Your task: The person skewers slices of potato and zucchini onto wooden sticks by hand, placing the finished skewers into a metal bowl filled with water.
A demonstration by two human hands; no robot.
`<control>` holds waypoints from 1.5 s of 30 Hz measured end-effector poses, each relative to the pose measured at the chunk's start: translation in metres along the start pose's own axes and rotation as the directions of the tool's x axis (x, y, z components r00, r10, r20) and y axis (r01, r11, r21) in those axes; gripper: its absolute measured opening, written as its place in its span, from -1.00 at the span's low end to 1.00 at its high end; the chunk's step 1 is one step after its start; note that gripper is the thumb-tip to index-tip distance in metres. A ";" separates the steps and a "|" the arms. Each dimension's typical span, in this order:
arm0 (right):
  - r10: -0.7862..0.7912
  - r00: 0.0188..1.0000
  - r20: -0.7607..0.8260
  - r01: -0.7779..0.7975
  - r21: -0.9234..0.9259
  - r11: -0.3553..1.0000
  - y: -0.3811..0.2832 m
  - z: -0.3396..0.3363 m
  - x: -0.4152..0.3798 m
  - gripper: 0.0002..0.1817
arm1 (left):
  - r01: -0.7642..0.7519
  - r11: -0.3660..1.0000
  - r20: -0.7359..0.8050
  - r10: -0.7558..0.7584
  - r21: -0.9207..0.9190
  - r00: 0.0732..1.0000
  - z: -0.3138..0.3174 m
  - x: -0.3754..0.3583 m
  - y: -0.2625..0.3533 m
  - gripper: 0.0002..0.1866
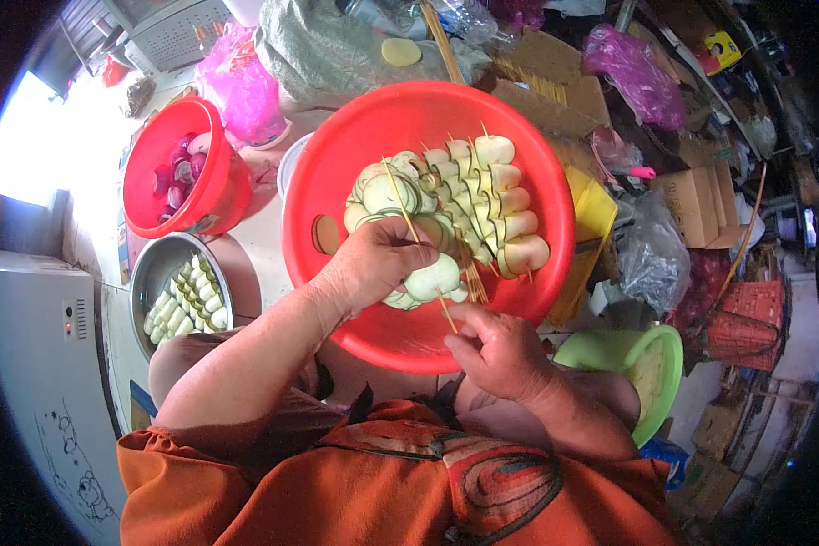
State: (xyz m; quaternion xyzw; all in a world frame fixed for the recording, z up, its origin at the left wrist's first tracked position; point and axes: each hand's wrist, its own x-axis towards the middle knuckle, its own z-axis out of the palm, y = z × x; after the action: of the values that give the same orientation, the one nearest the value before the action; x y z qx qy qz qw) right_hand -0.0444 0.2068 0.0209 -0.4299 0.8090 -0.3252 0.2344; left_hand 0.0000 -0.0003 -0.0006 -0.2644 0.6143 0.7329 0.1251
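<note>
- Red plastic marks the landmark: the big red basin sits in the middle of the view, resting over the person's lap, and every place below is told from it.
- Far left of the basin stands a grey-white cabinet with a small switch panel on its side.
- Left of the basin and a little above its middle, a smaller red bucket holds purple-red slices.
- Left of the basin and lower down, a steel bowl holds pale green-edged vegetable slices.
- At the basin's lower middle, the left hand comes in from the left; its grip is closed around a stack of zucchini slices, pressed between thumb and fingers.
- Inside the basin, above and to the right of that hand, finished skewers of slices lie side by side, touching one another.
- Over the basin's lower rim, the right hand pinches a thin wooden skewer between its fingertips; the stick runs up into the held stack.
- Above the basin lies a grey sack, with a pink plastic bag to its left.
- Right of the basin and lower, a green bowl shows past the right forearm.
- Farther right of the basin are cardboard boxes.
</note>
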 end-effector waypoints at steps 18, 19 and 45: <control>0.019 0.999 0.037 -0.019 0.003 1.000 -0.002 -0.001 -0.001 -0.72 | 0.018 0.998 -0.015 -0.017 0.055 1.000 0.003 0.001 -0.004 -0.76; 0.024 0.999 0.040 -0.023 -0.016 1.000 -0.002 -0.001 -0.001 -0.72 | 0.021 0.998 -0.018 -0.020 0.062 1.000 0.003 0.001 -0.004 -0.76; 0.202 0.971 0.126 -0.237 0.449 0.862 0.006 0.003 -0.005 -0.79 | -0.023 0.969 0.105 0.051 -0.247 0.993 -0.002 -0.007 0.007 -0.82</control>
State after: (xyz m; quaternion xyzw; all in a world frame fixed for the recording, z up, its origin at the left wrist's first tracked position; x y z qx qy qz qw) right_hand -0.0429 0.2120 0.0150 -0.2789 0.7429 -0.4627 0.3951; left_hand 0.0030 -0.0022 0.0087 -0.2254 0.5158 0.8190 0.1114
